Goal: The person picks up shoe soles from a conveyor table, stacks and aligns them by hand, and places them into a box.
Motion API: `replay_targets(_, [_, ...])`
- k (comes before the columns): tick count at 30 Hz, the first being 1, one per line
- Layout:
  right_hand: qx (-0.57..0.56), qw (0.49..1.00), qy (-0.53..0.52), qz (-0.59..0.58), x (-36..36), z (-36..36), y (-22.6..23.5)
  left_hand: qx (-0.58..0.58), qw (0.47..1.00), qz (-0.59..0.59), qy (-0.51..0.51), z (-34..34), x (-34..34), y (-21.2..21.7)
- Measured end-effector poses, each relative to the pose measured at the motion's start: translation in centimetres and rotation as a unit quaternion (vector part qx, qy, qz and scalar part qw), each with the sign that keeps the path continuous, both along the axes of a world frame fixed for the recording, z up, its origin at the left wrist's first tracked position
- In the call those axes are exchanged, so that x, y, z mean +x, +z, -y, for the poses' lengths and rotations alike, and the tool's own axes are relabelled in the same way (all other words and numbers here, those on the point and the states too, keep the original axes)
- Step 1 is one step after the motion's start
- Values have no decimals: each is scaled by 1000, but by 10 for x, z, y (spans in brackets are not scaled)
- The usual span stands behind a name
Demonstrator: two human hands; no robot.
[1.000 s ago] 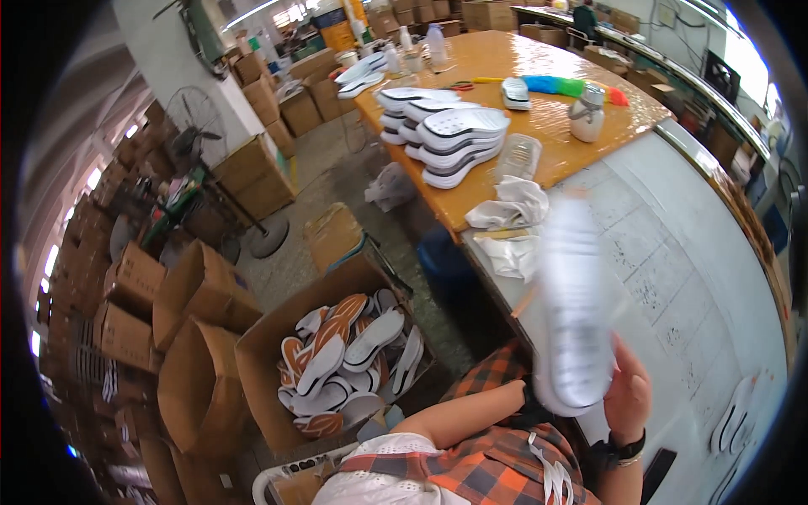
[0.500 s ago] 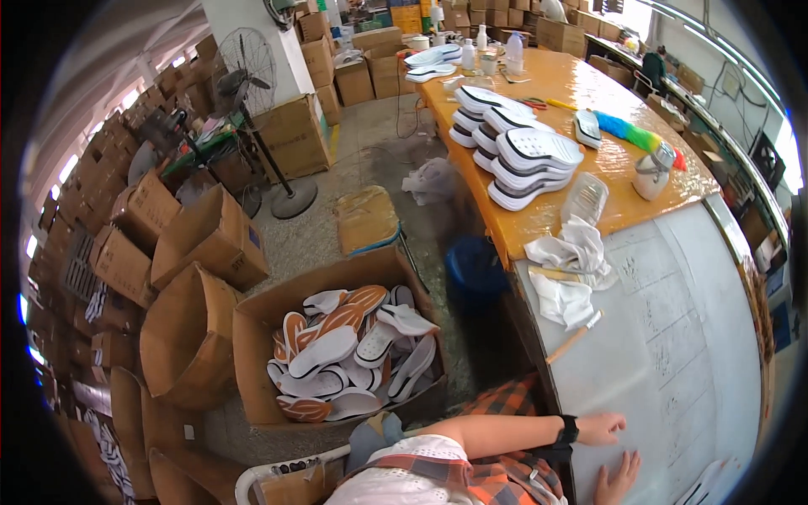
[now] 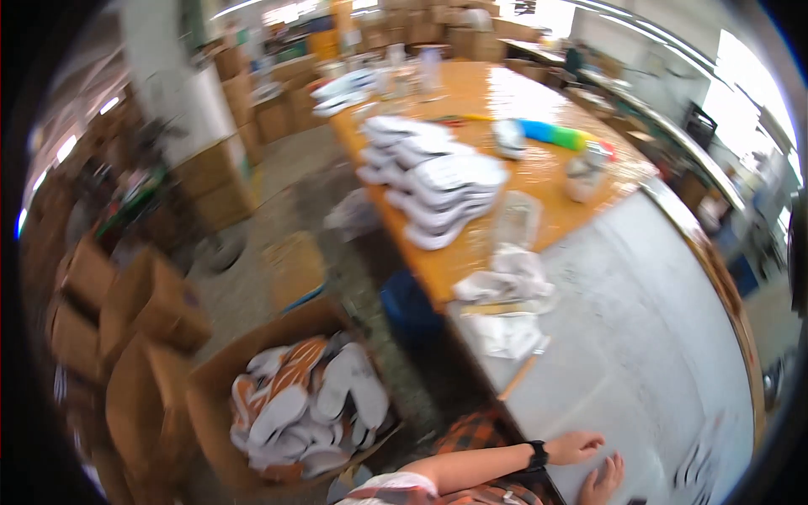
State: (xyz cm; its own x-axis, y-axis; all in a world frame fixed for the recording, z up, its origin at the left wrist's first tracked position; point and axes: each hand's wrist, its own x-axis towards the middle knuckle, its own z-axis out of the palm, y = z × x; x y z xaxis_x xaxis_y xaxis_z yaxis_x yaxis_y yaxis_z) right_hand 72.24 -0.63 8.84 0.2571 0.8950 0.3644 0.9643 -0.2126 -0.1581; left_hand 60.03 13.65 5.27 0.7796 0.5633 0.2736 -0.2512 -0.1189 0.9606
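Over the near edge of the grey tabletop (image 3: 627, 337) is my left hand (image 3: 576, 447), a dark watch on its wrist. Its fingers are loosely bent and apart, with nothing visible in them. Just below it, my right hand (image 3: 601, 481) has its fingers spread and is empty. A wooden-handled brush (image 3: 523, 376) lies on the grey surface beyond my hands, beside crumpled white cloths (image 3: 505, 332). Blurred white shoe soles with dark lines (image 3: 692, 467) lie to the right of my hands, near the lower rim.
White shoe soles (image 3: 450, 185) are stacked on the orange tabletop (image 3: 421, 273), near a clear plastic container (image 3: 516, 220) and a rainbow duster (image 3: 551, 133). At left on the floor, a cardboard box (image 3: 206, 396) holds loose white and orange soles (image 3: 286, 412). A blue bin (image 3: 411, 305) stands beside the table.
The view has swung to the right and blurred, so the table and boxes sit further left in it. My hands stay close together over the grey surface, both empty as before.
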Motion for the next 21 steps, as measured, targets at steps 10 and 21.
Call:
replay_targets(10, [-13, 997, -53, -63, -6, -56, -18, -107, 992, -39, -53, -61, -18, -37])
replay_targets(21, [113, 986, -43, -111, -22, -75, -37, -161, 985, -8, -69, -97, -36, -32])
